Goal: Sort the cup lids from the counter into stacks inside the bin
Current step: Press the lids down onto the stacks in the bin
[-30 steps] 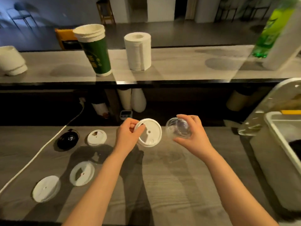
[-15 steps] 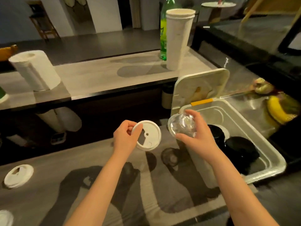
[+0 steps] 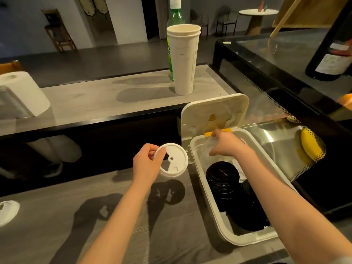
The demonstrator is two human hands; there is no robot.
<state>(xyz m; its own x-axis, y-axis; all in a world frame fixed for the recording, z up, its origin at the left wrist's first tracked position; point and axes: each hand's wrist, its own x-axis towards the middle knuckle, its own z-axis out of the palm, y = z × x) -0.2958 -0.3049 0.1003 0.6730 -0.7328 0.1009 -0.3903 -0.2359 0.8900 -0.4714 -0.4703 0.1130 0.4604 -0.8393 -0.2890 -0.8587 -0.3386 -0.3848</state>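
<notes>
A: Our left hand (image 3: 146, 162) pinches the flat white plastic lid (image 3: 174, 160) by its rim, beside the white plastic bin (image 3: 201, 180); light, bendy.
B: Our right hand (image 3: 226, 144) seems curled on 1 clear dome lid (image 3: 209, 143) inside; slippery, so we'd grip edges.

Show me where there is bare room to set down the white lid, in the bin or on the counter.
Bare counter lies between the left arm and the bin wall. The bin is crowded: black lids fill the near half, the right hand and clear lid the far end.
</notes>
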